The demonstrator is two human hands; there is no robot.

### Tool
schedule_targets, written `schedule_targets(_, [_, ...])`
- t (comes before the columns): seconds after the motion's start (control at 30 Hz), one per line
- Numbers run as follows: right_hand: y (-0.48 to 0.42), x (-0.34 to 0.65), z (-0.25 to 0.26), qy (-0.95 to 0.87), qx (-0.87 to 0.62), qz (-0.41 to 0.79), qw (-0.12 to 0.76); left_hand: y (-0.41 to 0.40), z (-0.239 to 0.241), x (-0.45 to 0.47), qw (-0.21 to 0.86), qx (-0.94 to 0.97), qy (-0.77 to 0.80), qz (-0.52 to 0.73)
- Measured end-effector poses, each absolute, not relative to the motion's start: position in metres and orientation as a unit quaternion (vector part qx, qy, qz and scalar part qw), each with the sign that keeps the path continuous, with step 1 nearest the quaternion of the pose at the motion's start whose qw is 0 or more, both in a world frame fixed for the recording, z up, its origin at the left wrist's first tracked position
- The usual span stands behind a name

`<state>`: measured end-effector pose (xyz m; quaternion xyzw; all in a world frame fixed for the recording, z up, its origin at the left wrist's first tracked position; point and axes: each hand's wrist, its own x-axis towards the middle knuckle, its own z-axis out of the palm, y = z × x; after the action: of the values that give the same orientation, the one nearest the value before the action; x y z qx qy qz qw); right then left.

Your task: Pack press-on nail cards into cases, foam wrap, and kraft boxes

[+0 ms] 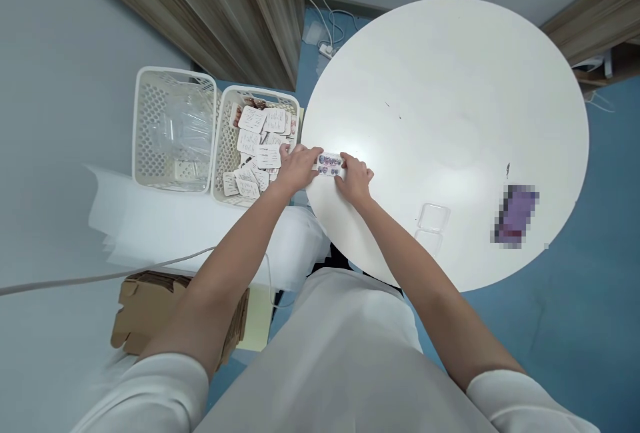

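My left hand (299, 168) and my right hand (355, 177) hold a small card of purple, glittery press-on nails (330, 164) between them, at the left edge of the white round table. The nails sit in rows and face up. Fingers and thumb of my left hand close on the card's left end; those of my right hand pinch its right end. Just left of my left hand stands a white basket (218, 165) filled with printed white cards (253, 119). An open clear plastic case (434, 218) lies on the table to the right of my right forearm.
The round table (450, 86) also bears a blurred purple item (517, 216) at right. A second white basket (136, 133) holds clear plastic pieces (185, 126). Folded brown cardboard (150, 310) lies lower left, below a pale cable (150, 266). A power strip (327, 51) is on the floor.
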<state>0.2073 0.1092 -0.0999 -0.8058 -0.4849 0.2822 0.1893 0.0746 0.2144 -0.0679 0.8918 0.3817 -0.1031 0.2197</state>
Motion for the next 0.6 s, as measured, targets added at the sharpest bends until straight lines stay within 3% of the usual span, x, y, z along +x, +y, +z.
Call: schedule_targets(0.6, [0.063, 0.229, -0.087, -0.535, -0.757, 0.300, 0.225, 0.164, -0.054, 0.079, 0.242, 0.895, 0.370, -0.060])
